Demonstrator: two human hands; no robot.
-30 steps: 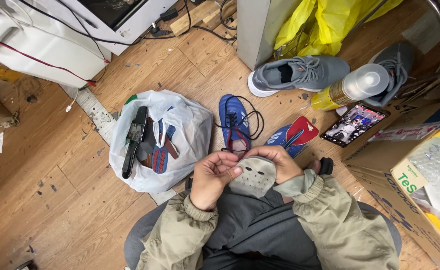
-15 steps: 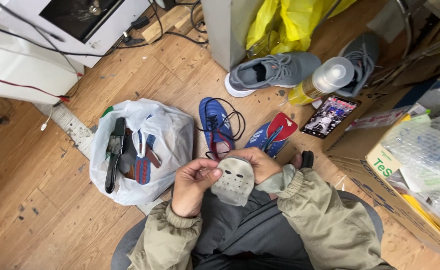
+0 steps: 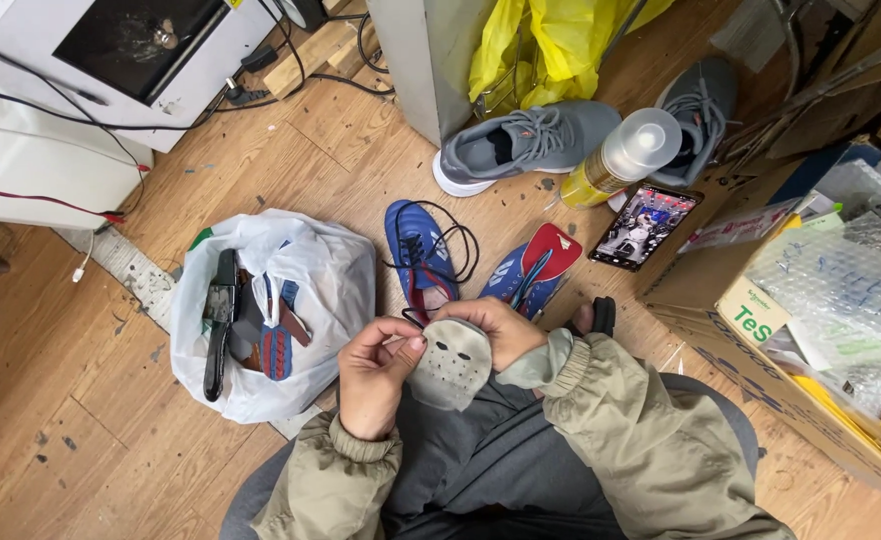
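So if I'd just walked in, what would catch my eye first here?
Probably the two hands at the middle: the left hand and right hand together hold a grey insole dotted with small holes. Just beyond them a pair of blue shoes lies on the wooden floor, with a white plastic bag of shoe parts to the left and a yellow bag at the top.

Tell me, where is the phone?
In the head view, the phone lies on the floor at upper right, beside the spray can and the cardboard box.
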